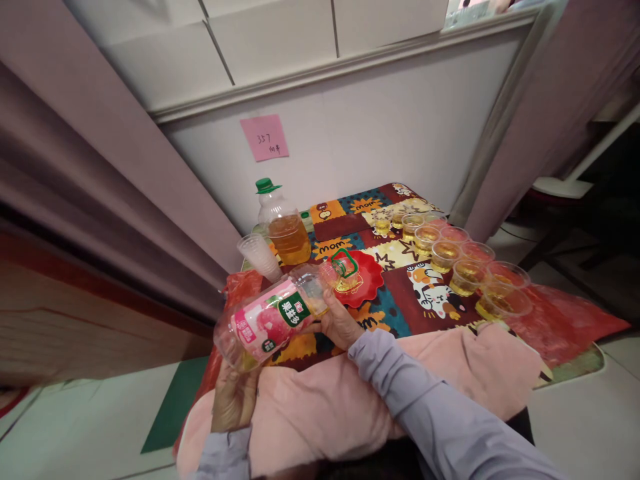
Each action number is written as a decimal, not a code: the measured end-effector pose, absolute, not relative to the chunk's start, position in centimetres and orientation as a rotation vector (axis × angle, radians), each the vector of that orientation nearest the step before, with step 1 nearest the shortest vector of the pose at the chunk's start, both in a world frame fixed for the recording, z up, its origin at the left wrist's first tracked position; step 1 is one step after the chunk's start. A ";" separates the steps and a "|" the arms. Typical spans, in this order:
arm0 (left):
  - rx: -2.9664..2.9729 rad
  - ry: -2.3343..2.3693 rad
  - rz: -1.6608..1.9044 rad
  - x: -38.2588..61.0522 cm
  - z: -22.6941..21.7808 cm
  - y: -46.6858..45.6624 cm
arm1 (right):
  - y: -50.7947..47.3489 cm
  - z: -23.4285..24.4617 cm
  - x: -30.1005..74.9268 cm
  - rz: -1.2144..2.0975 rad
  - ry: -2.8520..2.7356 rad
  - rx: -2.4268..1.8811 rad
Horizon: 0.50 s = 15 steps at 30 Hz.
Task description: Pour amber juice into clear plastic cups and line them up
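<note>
A large clear plastic juice bottle with a pink label lies tilted in front of me, its mouth lower right of a second bottle and pointing at a red scalloped plate. My left hand cups the bottle's base from below. Near the neck, my right hand is closed round it from beneath. A green ring shows at the mouth. Over the plate, just under the mouth, is a clear cup with some yellow liquid; its outline is partly hidden by the bottle neck. Little liquid shows inside the bottle.
A capped juice bottle, part full, stands at the back left beside a stack of clear cups. Several cups of yellow juice line the right side. Red plastic hangs off the patterned tabletop. A white wall is behind.
</note>
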<state>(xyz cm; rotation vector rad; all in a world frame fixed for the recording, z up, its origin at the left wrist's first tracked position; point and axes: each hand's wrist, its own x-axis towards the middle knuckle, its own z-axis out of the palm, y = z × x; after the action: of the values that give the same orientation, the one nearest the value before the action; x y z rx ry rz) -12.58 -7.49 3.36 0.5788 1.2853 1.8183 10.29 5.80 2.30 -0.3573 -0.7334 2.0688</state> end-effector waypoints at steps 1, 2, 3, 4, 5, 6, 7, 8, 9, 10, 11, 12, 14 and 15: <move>0.579 1.283 1.818 -12.5 3.4 -7.5 | 5.8 2.3 10.3 2.067 -0.733 -0.359; 0.581 1.279 1.818 -12.4 3.5 -7.4 | 5.8 2.3 10.3 2.064 -0.733 -0.361; 0.581 1.274 1.822 -12.4 3.6 -7.4 | 5.8 2.3 10.3 2.061 -0.733 -0.362; 0.576 1.270 1.826 -12.3 3.6 -7.4 | 5.8 2.3 10.3 2.058 -0.733 -0.364; 0.566 1.269 1.831 -12.3 3.6 -7.4 | 5.8 2.3 10.3 2.057 -0.732 -0.364; 0.555 1.272 1.839 -12.4 3.6 -7.4 | 5.8 2.3 10.3 2.057 -0.731 -0.365; 0.548 1.274 1.838 -12.4 3.5 -7.4 | 5.8 2.3 10.3 2.059 -0.730 -0.365; 0.550 1.275 1.829 -12.4 3.5 -7.4 | 5.8 2.2 10.3 2.061 -0.730 -0.363; 0.553 1.274 1.825 -12.5 3.5 -7.4 | 5.8 2.2 10.3 2.062 -0.731 -0.360; 0.554 1.272 1.827 -12.5 3.4 -7.4 | 5.8 2.2 10.3 2.062 -0.734 -0.357; 0.552 1.269 1.835 -12.5 3.3 -7.4 | 5.8 2.2 10.3 2.062 -0.736 -0.354; 0.548 1.265 1.845 -12.6 3.2 -7.4 | 5.8 2.1 10.3 2.060 -0.738 -0.351; 0.548 1.253 1.845 -12.8 3.1 -7.5 | 5.8 2.2 10.3 2.054 -0.737 -0.349; 0.557 1.244 1.830 -12.9 3.0 -7.5 | 5.8 2.2 10.2 2.052 -0.735 -0.351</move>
<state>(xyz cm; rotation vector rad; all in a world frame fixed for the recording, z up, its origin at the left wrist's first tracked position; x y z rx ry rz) -12.87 -7.51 3.01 0.5571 1.2441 1.8302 10.25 5.79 2.17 -0.3510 -0.7353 2.0516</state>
